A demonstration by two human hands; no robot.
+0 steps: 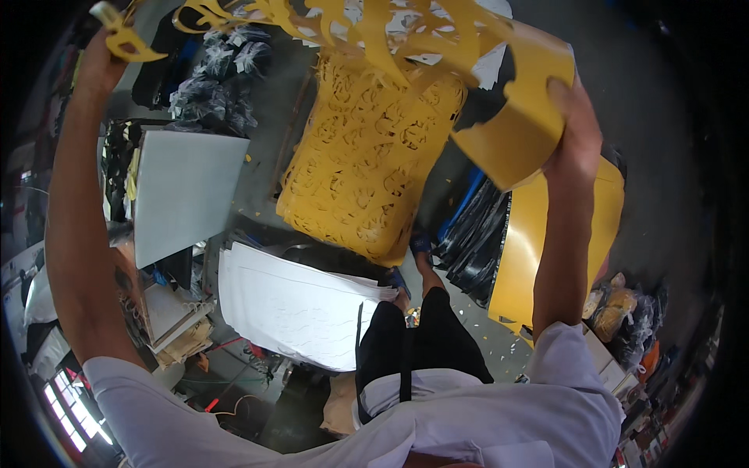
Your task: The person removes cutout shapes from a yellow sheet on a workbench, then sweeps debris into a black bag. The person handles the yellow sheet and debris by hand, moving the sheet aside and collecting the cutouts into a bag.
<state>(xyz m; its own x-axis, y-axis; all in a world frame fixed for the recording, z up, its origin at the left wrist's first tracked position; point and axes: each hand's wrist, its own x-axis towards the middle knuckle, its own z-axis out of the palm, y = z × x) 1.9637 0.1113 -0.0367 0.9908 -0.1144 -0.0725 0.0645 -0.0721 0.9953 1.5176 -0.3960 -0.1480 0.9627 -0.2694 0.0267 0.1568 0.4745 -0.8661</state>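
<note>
Left hand (103, 66) is raised at upper left against a cut yellow strip (129, 47); fingers are mostly hidden, so its grip can't be told. A pale grey panel (187, 187) is propped inboard of the left forearm, plastic-wrapped dark bundles (218, 86) above it. White sheets (292, 304) are stacked at lower centre-left. Mid-frame, a pile of yellow perforated sheets (367, 156) is seen; over its far end a large cut-out yellow sheet (468, 47) is held up, partly cropped by the top edge. Black layered material (472, 242) is stacked next, plain yellow sheeting (538, 234) just beside. Right hand (576, 129): grip closed on the cut-out sheet's solid right end, thumb on the near face.
</note>
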